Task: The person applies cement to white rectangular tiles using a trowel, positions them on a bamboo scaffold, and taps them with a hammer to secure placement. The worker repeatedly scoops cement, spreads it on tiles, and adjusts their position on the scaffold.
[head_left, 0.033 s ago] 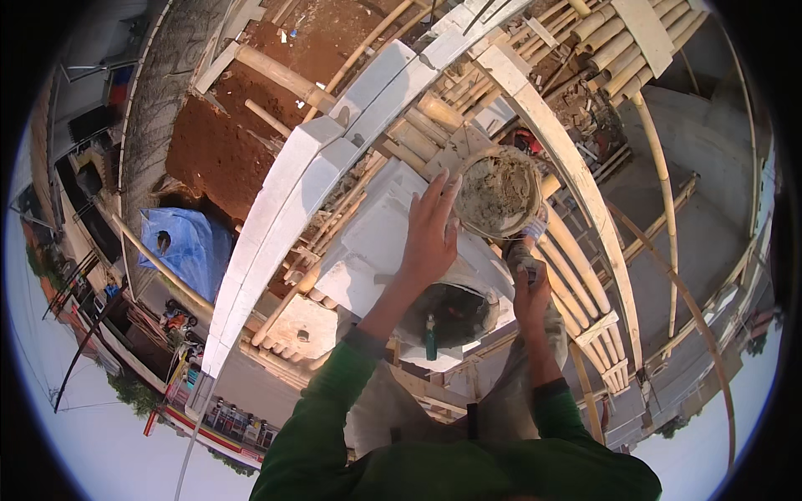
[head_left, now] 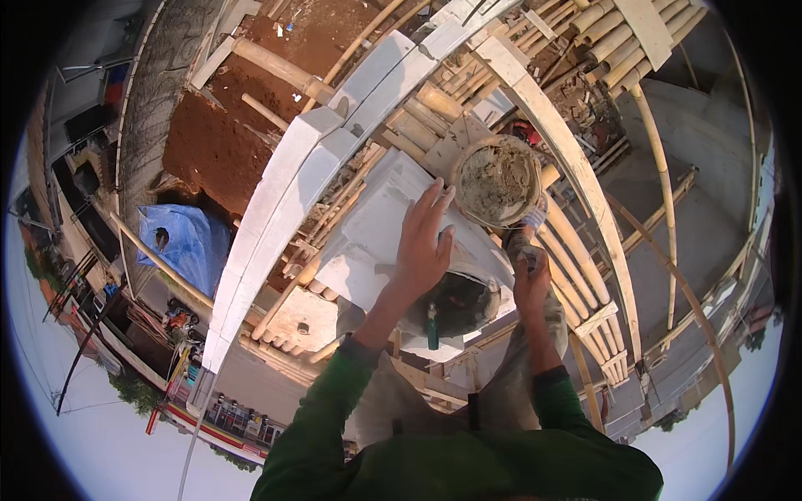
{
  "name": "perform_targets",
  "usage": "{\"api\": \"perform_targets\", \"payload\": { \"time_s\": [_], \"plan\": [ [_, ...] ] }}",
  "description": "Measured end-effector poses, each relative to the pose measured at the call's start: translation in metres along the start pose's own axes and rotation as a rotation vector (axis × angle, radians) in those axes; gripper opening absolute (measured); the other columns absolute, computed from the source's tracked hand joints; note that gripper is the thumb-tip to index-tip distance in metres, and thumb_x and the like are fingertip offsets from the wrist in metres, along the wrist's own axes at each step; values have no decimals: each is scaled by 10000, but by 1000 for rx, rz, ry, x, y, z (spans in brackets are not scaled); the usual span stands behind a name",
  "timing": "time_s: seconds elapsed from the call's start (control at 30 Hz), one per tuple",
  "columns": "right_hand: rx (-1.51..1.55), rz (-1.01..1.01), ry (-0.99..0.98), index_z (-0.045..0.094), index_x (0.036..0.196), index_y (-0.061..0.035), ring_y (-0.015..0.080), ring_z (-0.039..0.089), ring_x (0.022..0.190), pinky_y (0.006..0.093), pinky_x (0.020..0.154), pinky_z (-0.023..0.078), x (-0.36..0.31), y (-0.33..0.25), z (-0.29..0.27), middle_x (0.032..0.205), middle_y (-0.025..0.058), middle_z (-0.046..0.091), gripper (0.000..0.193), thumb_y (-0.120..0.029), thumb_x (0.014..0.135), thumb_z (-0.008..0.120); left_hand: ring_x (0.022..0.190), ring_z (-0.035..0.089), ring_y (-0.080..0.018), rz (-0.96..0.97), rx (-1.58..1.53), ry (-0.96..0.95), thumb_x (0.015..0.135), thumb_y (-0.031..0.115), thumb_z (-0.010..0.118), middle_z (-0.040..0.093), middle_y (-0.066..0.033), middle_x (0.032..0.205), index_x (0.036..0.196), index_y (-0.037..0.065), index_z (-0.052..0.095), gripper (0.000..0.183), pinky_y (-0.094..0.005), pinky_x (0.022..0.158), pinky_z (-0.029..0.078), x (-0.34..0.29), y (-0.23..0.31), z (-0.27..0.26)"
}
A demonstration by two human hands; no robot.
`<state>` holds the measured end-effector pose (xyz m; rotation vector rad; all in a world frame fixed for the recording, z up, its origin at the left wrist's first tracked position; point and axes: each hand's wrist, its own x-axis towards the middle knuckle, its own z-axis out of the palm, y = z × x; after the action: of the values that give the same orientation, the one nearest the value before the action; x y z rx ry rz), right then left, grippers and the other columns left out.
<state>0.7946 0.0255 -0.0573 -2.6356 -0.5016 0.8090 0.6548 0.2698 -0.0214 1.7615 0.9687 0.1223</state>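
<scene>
A bamboo scaffold rings a white block wall high above red earth. The left hand lies flat, fingers spread, on a white block. The right hand is clenched on a trowel handle beside the mortar bucket.

The left hand lies flat, fingers spread, on a white block resting on bamboo scaffolding. The right hand grips a trowel handle just right of it, beside a mortar-filled bucket. A dark bucket sits nearer.
</scene>
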Motion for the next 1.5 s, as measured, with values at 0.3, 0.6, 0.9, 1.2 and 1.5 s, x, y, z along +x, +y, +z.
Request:
{"api": "perform_targets", "payload": {
  "time_s": [0.3,0.6,0.9,1.2,1.5],
  "plan": [
    [152,154,220,575,1140,90,435,649,969,501,881,492,-4,11,22,1008,271,655,365,-245,1009,636,1428,439,-463,-845,490,96,974,304,680,380,-280,1581,1525,2,400,689,-548,1114,440,-301,-76,-89],
    [787,684,274,482,1199,11,226,629,823,350,748,560,-149,40,58,978,126,622,289,-137,1000,630,1263,573,-516,-1308,359,-297,928,553,670,493,-337,1420,1515,-57,314,919,-545,1071,467,-362,-118,-68],
    [1302,1830,-57,195,1664,-264,433,167,1582,754,1201,135,-294,55,216,1735,83,189,828,-713,988,357,1232,597,-510,-1329,426,-268,923,577,655,509,-336,1378,1490,-87,326,933,-554,1033,499,-334,-94,-72],
    [1361,1646,-199,408,1578,-306,335,233,1568,760,1173,102,-332,105,300,1692,0,326,839,-776,884,453,1206,606,-530,-1282,440,-257,929,589,645,513,-341,1368,1465,-64,335,900,-582,1007,506,-353,-106,-66],
    [1686,1390,-208,600,1336,-93,278,623,1217,448,995,512,-346,106,274,1284,85,666,618,-588,967,559,1277,564,-517,-1270,384,-269,939,578,629,457,-333,1458,1535,-90,252,971,-574,1060,480,-368,-117,-61]
  ]
}}
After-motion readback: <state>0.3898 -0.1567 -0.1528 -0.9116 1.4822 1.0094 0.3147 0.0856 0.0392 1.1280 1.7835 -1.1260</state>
